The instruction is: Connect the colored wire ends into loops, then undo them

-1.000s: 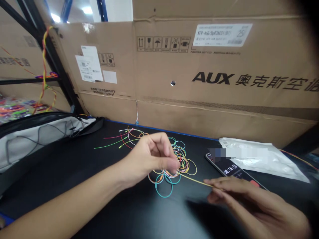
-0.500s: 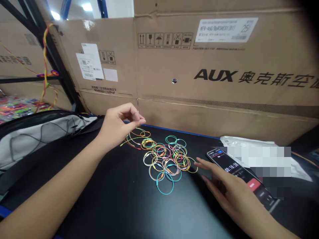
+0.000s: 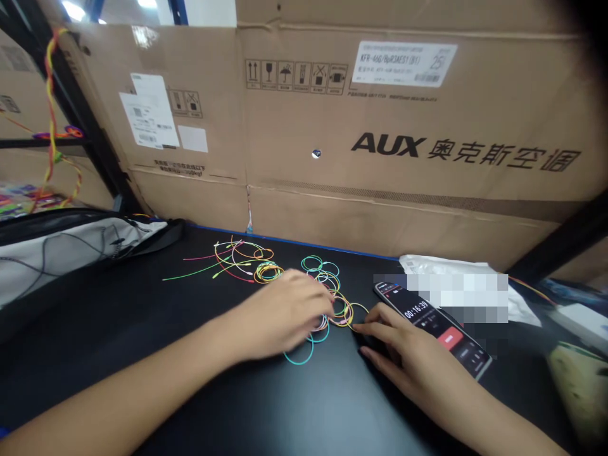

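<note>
A pile of thin coloured wire loops with small end fittings lies on the black tabletop. My left hand is over the middle of this pile, palm down. Its fingers bend down among the loops, blurred and partly hidden, so any hold is unclear. At the pile's right side, my right hand has its thumb and index finger apart. The index fingertip meets or nearly meets a yellow loop. Several opened wires, green, red and white among them, spread out behind my left forearm.
A phone showing a running timer lies beside my right hand. Behind it is a white plastic package. A large cardboard box walls off the back. A grey-and-black bag lies on the left.
My left hand has moved right and nearer, from beyond the pile's left side onto its middle. The opened wires show more fully. My right fingertips have come to the yellow loop. The view has shifted right.
</note>
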Motion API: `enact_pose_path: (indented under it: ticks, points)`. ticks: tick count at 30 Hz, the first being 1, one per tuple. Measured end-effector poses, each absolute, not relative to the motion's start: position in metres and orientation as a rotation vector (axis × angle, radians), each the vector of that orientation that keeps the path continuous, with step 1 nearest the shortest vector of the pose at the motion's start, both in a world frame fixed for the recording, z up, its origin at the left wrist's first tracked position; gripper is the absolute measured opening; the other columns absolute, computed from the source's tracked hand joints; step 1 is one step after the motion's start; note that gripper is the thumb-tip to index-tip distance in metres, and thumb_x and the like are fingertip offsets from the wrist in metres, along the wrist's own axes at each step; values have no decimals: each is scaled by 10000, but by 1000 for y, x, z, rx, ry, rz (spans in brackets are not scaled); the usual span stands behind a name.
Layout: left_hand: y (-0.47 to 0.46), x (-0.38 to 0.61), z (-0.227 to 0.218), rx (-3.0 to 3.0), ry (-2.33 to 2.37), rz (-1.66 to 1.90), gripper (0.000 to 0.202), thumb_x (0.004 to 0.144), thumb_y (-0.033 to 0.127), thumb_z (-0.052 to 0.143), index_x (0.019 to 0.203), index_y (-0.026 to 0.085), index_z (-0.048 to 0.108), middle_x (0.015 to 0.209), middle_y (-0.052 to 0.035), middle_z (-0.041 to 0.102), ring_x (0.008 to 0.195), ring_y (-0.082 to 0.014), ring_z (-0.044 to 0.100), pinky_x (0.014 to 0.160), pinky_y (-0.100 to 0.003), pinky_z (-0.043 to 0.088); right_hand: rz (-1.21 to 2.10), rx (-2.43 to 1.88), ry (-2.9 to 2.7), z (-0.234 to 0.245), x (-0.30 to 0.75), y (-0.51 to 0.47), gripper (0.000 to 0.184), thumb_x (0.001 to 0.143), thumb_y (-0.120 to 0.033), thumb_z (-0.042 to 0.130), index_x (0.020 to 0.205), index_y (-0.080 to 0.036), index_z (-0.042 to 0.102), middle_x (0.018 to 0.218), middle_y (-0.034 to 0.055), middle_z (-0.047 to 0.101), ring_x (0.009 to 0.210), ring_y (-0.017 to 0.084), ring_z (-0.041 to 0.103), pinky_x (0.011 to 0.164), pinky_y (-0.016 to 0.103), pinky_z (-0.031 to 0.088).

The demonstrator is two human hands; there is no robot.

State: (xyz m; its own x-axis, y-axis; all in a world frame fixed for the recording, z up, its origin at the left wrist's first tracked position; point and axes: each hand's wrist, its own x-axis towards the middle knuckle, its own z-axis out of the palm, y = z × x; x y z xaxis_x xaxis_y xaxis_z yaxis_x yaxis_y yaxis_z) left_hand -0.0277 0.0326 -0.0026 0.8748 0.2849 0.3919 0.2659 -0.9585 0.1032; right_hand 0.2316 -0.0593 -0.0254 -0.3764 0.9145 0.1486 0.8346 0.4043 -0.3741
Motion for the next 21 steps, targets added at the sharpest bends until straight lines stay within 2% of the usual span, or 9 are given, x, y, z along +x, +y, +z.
enact_pose_path:
  ticks: [2, 4, 7, 12, 16, 21]
  points:
    - [16, -14, -9, 2954, 323, 577, 358, 917, 288, 739, 1246, 200, 632, 1249, -71, 714, 1201, -223, 639, 1178, -468, 349, 369, -1503, -2345, -22, 228, -61, 292, 971, -127, 556, 1196, -234, 708, 1083, 61, 610, 774, 183, 684, 715, 349, 582]
    - [10, -9, -13, 2969, 301, 534, 364, 888, 343, 779, 1198, 196, 658, 1286, -85, 705, 1208, -235, 648, 1199, -482, 336, 380, -1496, -2354, -19, 226, -61, 283, 967, -130, 568, 1198, -227, 701, 1065, 56, 602, 771, 184, 676, 714, 347, 576]
    - [16, -14, -14, 2971, 420, 525, 268, 900, 303, 768, 1135, 203, 688, 1257, -80, 721, 1170, -239, 673, 1160, -485, 382, 381, -1514, -2363, -19, 227, -62, 252, 969, -134, 575, 1181, -211, 688, 1013, 46, 591, 763, 189, 660, 704, 344, 561]
    - [26, -20, -13, 2956, 521, 497, 252, 916, 287, 744, 1148, 205, 693, 1244, -79, 716, 1179, -267, 654, 1061, -475, 461, 418, -1477, -2345, -22, 231, -62, 221, 977, -92, 560, 1082, -231, 696, 959, 17, 578, 770, 176, 640, 711, 319, 531]
    - [22, -17, -14, 2974, 497, 524, 278, 896, 294, 767, 1144, 204, 680, 1290, -84, 691, 1189, -264, 645, 1098, -496, 433, 492, -1374, -2347, -21, 230, -63, 320, 958, 11, 494, 1009, -237, 690, 1008, 17, 596, 856, 167, 660, 782, 306, 531]
    - [20, -15, -13, 3068, 459, 532, 368, 851, 298, 817, 1168, 194, 661, 1288, -83, 689, 1182, -272, 645, 1134, -523, 393, 486, -1391, -2363, -17, 226, -68, 318, 913, 54, 449, 912, -213, 621, 1008, 29, 594, 805, 170, 670, 743, 312, 549]
